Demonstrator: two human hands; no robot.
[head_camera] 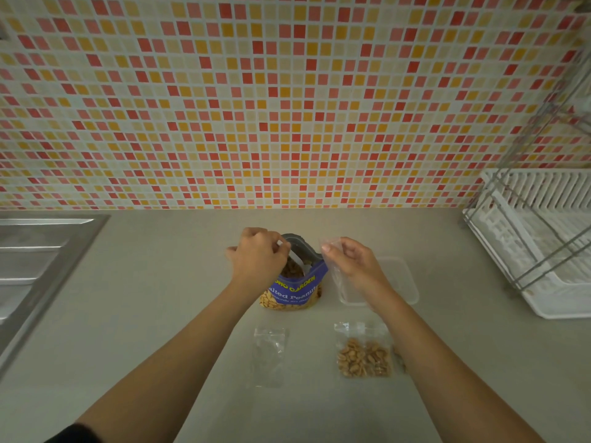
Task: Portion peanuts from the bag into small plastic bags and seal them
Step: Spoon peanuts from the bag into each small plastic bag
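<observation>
legibly, "salted peanut" on blue bag

Counter, peanut bag, empty pouch, filled pouch, tub

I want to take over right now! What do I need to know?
Left hand: grips a white scoop in the mouth of the open peanut bag.
Right hand: pinches an empty small bag just right of it.
Done: one filled small bag lies near the front; its seal is too small to check.
Left: fill and seal the held bag, then the spare empty bag lying in front of the peanut bag.
</observation>
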